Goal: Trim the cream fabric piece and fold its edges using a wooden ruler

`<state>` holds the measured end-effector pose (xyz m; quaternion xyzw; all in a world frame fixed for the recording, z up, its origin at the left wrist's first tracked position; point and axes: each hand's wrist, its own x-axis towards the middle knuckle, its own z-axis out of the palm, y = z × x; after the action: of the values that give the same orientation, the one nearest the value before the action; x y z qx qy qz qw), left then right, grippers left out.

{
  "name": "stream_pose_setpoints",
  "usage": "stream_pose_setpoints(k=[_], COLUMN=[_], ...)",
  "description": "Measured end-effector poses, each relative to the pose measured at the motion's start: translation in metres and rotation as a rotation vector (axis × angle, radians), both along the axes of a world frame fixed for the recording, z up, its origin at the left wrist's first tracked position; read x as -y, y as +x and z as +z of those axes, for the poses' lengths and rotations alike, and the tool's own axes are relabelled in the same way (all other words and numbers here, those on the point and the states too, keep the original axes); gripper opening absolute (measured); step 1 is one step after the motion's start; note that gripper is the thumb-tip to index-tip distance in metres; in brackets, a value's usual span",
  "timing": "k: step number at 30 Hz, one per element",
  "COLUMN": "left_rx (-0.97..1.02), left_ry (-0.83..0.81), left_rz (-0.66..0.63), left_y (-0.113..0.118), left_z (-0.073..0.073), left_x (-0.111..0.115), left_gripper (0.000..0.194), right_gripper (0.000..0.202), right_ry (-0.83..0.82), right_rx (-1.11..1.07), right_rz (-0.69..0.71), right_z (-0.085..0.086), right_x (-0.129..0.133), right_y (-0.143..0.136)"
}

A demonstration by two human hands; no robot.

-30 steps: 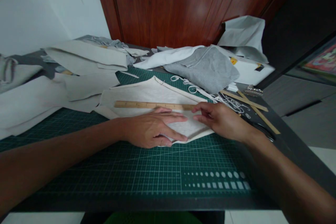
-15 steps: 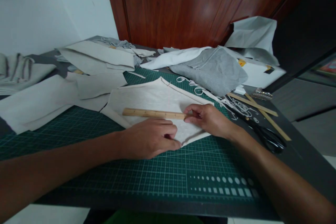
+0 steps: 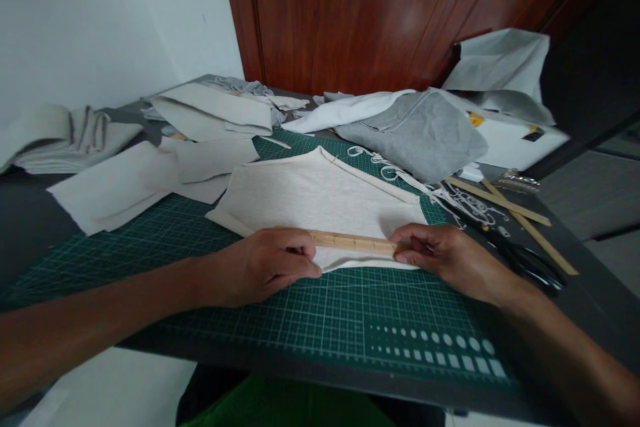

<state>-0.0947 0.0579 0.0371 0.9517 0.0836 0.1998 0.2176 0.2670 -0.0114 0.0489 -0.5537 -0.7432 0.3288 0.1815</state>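
An off-white fabric piece (image 3: 300, 190) with folded edges lies flat on the green cutting mat (image 3: 320, 317). My right hand (image 3: 447, 257) pinches the right end of a short wooden ruler (image 3: 355, 243), which rests across the fabric near its front edge. My left hand (image 3: 265, 263) is closed at that front edge, thumb and fingertips together on the cloth. It covers the ruler's left part. Black-handled scissors (image 3: 533, 263) lie to the right of my right hand, beside tangled white cord (image 3: 467, 203).
Cut cloth pieces (image 3: 115, 183) lie at the left, near a folded cloth stack (image 3: 75, 140). Grey fabric (image 3: 415, 133) is heaped at the back, beside a white box (image 3: 523, 143). Two crossed wooden strips (image 3: 530, 227) lie at the right.
My right hand has drawn the ruler toward the fabric's front edge and to the right. My left hand has shifted slightly left along that edge. The whole view has turned a little left.
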Motion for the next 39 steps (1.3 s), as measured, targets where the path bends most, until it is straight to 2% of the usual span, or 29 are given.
stream_pose_setpoints(k=[10, 25, 31, 34, 39], left_rx=[0.026, 0.047, -0.015, -0.089, -0.301], left_ry=[0.164, 0.197, 0.212, 0.204, 0.202], left_rz=[0.027, 0.041, 0.079, 0.099, 0.110], left_y=[-0.003, 0.000, -0.004, -0.002, 0.017], left_z=[0.000, 0.001, -0.001, 0.004, 0.018], left_x=[0.007, 0.009, 0.010, 0.014, 0.021], left_gripper=[0.028, 0.023, 0.015, 0.016, 0.040], right_gripper=[0.025, 0.028, 0.032, 0.031, 0.021], right_ry=[-0.029, -0.083, -0.065, -0.087, -0.133], right_rx=[-0.019, -0.053, -0.039, -0.047, -0.103], right_rz=[-0.044, -0.070, -0.081, -0.074, -0.050], right_z=[-0.004, -0.004, -0.008, -0.008, -0.002], right_x=[0.010, 0.019, 0.023, 0.024, 0.018], right_y=[0.011, 0.024, 0.031, 0.032, 0.028])
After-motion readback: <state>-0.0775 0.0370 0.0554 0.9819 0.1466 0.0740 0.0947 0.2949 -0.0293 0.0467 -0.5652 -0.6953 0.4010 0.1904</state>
